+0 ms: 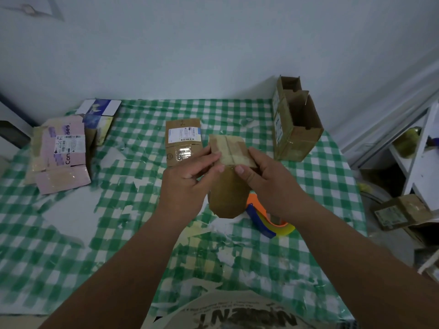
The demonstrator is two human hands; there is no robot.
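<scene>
Cardboard box [228,193] stands on end at mid tabletop [118,233]. Left hand [187,184] and right hand [268,181] both grip its taped top, thumbs on the near face. Advised: hold the flaps square and smooth the tape outward from the seam. Dispenser [268,219] lies just beside the box.

Head camera looks down, close above table [71,233].
</scene>
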